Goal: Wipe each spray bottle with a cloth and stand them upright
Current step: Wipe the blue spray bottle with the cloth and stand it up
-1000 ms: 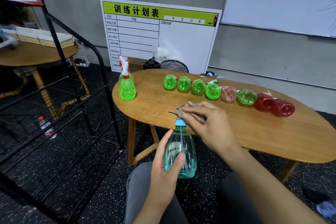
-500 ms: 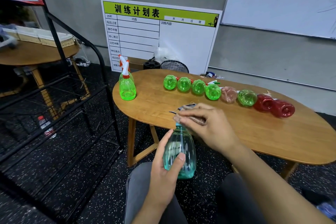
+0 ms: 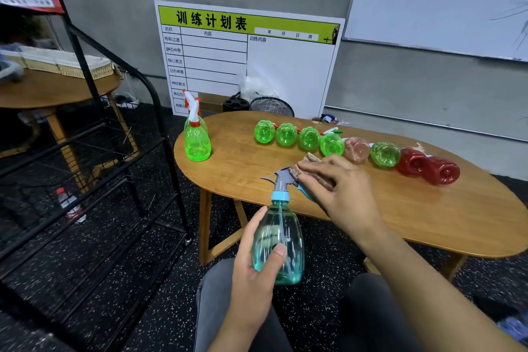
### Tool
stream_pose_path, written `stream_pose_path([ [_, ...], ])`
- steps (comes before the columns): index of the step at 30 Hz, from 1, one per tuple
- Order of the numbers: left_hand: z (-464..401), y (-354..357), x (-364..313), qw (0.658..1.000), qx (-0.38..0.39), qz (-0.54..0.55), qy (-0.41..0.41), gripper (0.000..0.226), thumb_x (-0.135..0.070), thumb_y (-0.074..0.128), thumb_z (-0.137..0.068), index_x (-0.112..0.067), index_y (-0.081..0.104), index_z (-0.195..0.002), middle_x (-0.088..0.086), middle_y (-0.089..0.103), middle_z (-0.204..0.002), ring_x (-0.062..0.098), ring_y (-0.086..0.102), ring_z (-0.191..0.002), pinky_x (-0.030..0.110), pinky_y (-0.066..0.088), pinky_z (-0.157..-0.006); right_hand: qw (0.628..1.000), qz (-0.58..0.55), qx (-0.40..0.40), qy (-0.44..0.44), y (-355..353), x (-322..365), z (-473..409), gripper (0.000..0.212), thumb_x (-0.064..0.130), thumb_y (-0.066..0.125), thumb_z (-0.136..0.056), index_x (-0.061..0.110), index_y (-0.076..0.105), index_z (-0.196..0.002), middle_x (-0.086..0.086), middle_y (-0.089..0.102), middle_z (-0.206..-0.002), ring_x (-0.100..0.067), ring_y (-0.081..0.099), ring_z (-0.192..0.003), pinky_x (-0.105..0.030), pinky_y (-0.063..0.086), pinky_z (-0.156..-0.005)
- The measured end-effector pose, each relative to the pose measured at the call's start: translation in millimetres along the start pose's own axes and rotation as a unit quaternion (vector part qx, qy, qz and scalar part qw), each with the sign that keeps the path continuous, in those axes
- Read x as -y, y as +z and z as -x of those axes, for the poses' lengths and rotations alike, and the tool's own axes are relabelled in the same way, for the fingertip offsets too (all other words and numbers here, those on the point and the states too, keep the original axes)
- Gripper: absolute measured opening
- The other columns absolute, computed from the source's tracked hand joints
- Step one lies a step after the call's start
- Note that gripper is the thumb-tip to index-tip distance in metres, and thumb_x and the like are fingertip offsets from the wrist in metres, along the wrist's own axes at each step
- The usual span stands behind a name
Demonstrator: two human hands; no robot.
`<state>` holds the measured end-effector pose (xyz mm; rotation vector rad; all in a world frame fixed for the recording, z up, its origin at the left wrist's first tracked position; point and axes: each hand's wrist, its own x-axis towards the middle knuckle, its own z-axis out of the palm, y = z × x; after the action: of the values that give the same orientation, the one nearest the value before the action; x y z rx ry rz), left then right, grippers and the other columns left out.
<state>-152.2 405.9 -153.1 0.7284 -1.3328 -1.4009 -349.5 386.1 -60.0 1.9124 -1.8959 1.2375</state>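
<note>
On the table (image 3: 428,223) I count eight bottles lying, one green bottle (image 3: 197,140) upright; my left hand (image 3: 254,268) fingers grasp the teal bottle (image 3: 281,240), right hand (image 3: 343,188) fingers pinch the cloth (image 3: 311,170).

Bare table (image 3: 428,217) lies before me; 8 lying bottles (image 3: 354,148) wall its far side, upright green bottle (image 3: 197,140) far left.

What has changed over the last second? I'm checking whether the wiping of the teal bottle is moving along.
The right hand slid the cloth off the top of the gray spray head toward its back and right side, so the nozzle now shows. The left hand holds the teal spray bottle upright as before. The upright green bottle and the row of lying bottles stayed put.
</note>
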Motion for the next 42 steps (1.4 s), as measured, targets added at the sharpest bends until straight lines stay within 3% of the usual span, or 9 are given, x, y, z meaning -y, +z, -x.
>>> stream_pose_path([
  [7,-2.7,0.0,-4.4,1.000,-0.026,0.008,-0.012,0.058,-0.021,0.071,-0.093,-0.033,0.052,-0.146,-0.027,0.069,-0.126,-0.003,0.067,-0.116,0.017,0.055,-0.093,0.993,0.078,0.083,-0.025,-14.4,-16.8,27.4,0.039,0.062,0.059,-0.090,0.039,0.078,-0.115,0.022,0.061,-0.085,0.002,0.057,-0.065,-0.013,0.034,-0.055],
  [11,-1.9,1.5,-6.8,1.000,-0.006,0.003,-0.022,0.054,-0.004,0.063,-0.099,-0.030,0.051,-0.144,-0.036,0.069,-0.119,-0.010,0.066,-0.111,0.008,0.052,-0.087,0.999,-0.032,0.024,0.015,-16.7,-10.1,18.1,0.028,0.039,0.077,-0.089,0.031,0.079,-0.116,0.017,0.067,-0.095,0.001,0.063,-0.081,-0.007,0.047,-0.067],
  [13,-2.2,0.8,-3.3,1.000,-0.008,0.003,-0.025,0.054,-0.014,0.071,-0.099,-0.031,0.051,-0.147,-0.024,0.071,-0.126,0.005,0.069,-0.117,0.021,0.057,-0.093,0.999,-0.046,0.003,0.015,-10.8,-4.7,12.2,0.029,0.037,0.077,-0.090,0.029,0.078,-0.118,0.014,0.068,-0.098,0.000,0.064,-0.084,-0.011,0.051,-0.072],
  [15,-1.1,-0.4,-1.2,0.999,-0.015,0.007,-0.034,0.060,-0.025,0.072,-0.093,-0.034,0.052,-0.149,-0.014,0.071,-0.131,0.014,0.070,-0.120,0.033,0.060,-0.097,0.999,-0.027,0.022,0.020,-3.5,-4.6,11.8,0.033,0.046,0.072,-0.090,0.033,0.076,-0.120,0.016,0.067,-0.099,0.001,0.063,-0.083,-0.019,0.056,-0.071],
  [19,-3.1,-1.7,-5.4,1.000,-0.025,0.008,-0.013,0.056,-0.023,0.073,-0.096,-0.034,0.052,-0.147,-0.024,0.070,-0.128,0.003,0.068,-0.119,0.019,0.055,-0.093,0.995,-0.009,0.096,0.013,0.1,-17.0,29.6,0.038,0.058,0.061,-0.090,0.041,0.072,-0.122,0.021,0.063,-0.096,-0.003,0.061,-0.071,-0.029,0.054,-0.058],
  [22,-5.5,-2.9,-5.3,0.999,-0.022,0.020,-0.017,0.060,-0.023,0.066,-0.088,-0.034,0.053,-0.145,-0.025,0.072,-0.122,0.003,0.070,-0.114,0.016,0.056,-0.086,0.987,-0.053,0.149,0.015,-8.4,-30.3,42.8,0.034,0.055,0.066,-0.088,0.040,0.076,-0.117,0.019,0.067,-0.097,-0.006,0.066,-0.080,-0.026,0.056,-0.068],
  [28,-2.1,0.6,0.1,0.999,-0.007,0.037,-0.034,0.059,-0.027,0.078,-0.093,-0.036,0.053,-0.146,-0.013,0.073,-0.126,0.011,0.072,-0.114,0.026,0.060,-0.087,0.973,-0.201,-0.015,0.115,-16.4,-30.0,17.2,0.026,0.016,0.078,-0.090,0.023,0.078,-0.114,0.002,0.073,-0.109,-0.005,0.068,-0.094,-0.005,0.048,-0.076],
  [34,0.3,2.5,-1.0,0.999,0.010,0.025,-0.018,0.074,-0.037,0.077,-0.080,-0.029,0.052,-0.149,-0.017,0.071,-0.130,0.010,0.070,-0.118,0.023,0.059,-0.089,0.982,-0.158,-0.002,0.105,-3.6,-24.7,1.6,0.035,0.050,0.071,-0.084,0.033,0.078,-0.113,0.009,0.073,-0.105,-0.002,0.066,-0.092,-0.012,0.051,-0.081],
  [42,0.3,1.7,-0.6,0.999,0.016,0.025,-0.012,0.063,-0.021,0.068,-0.087,-0.030,0.051,-0.147,-0.019,0.072,-0.126,0.008,0.071,-0.115,0.021,0.058,-0.087,0.981,-0.166,-0.024,0.096,-1.4,-26.4,0.6,0.031,0.043,0.074,-0.085,0.031,0.079,-0.113,0.012,0.073,-0.103,-0.002,0.066,-0.095,-0.010,0.048,-0.083],
])
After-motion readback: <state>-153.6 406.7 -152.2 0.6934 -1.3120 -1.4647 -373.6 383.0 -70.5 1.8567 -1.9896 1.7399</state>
